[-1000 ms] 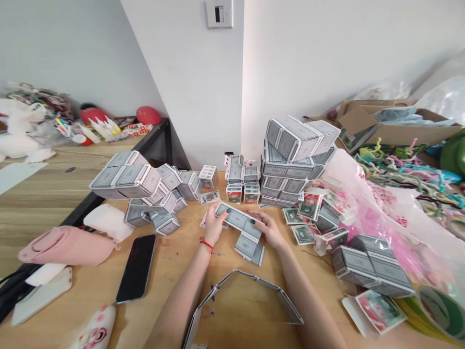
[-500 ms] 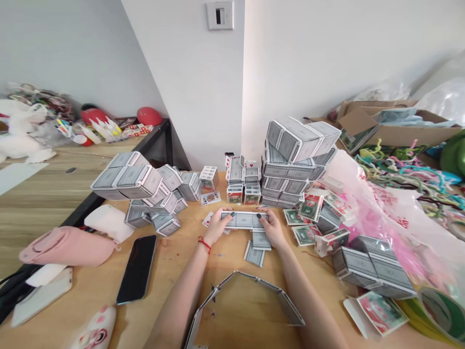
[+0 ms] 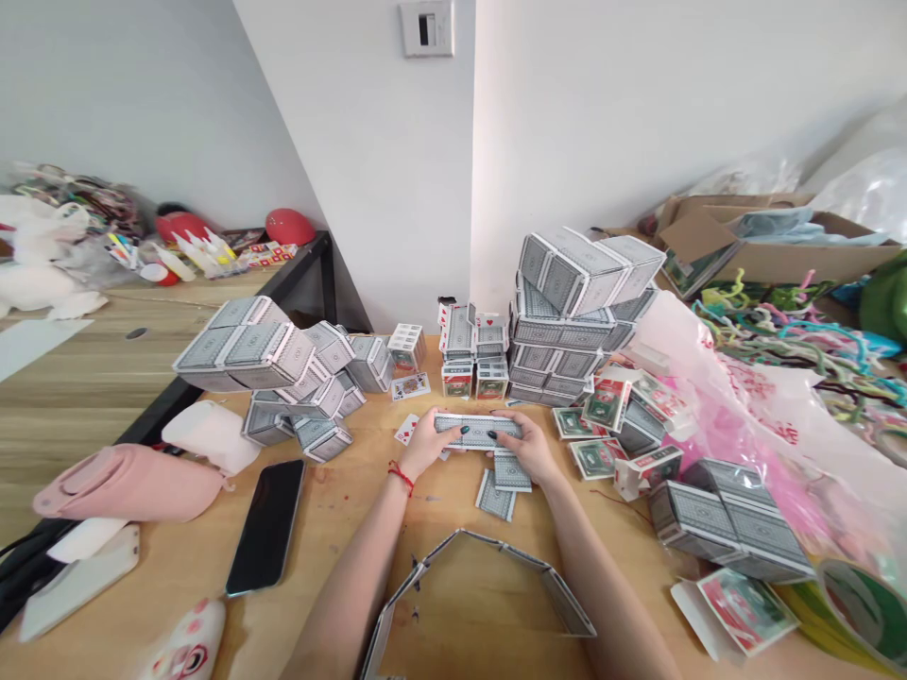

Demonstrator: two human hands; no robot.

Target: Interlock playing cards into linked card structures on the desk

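Note:
My left hand [image 3: 427, 444] and my right hand [image 3: 528, 446] both grip a strip of joined grey-backed playing cards [image 3: 477, 431], one hand at each end, held level just above the wooden table [image 3: 340, 529]. More linked cards [image 3: 504, 482] hang from the strip and trail onto the table toward me. A red thread is tied round my left wrist. Closer to me stands an arch of cards [image 3: 488, 576] joined edge to edge.
Piles of card cubes lie at the left [image 3: 269, 373] and stack up at the back right [image 3: 577, 312]. Card boxes [image 3: 616, 430] and a pink plastic bag [image 3: 744, 416] fill the right. A black phone [image 3: 265, 524], a pink pouch [image 3: 131, 482] and tape roll [image 3: 861, 604] lie nearby.
The strip went from slanted to level and now sits a little farther from me. My hands closed in on its two ends, and the hanging cards settled beneath it.

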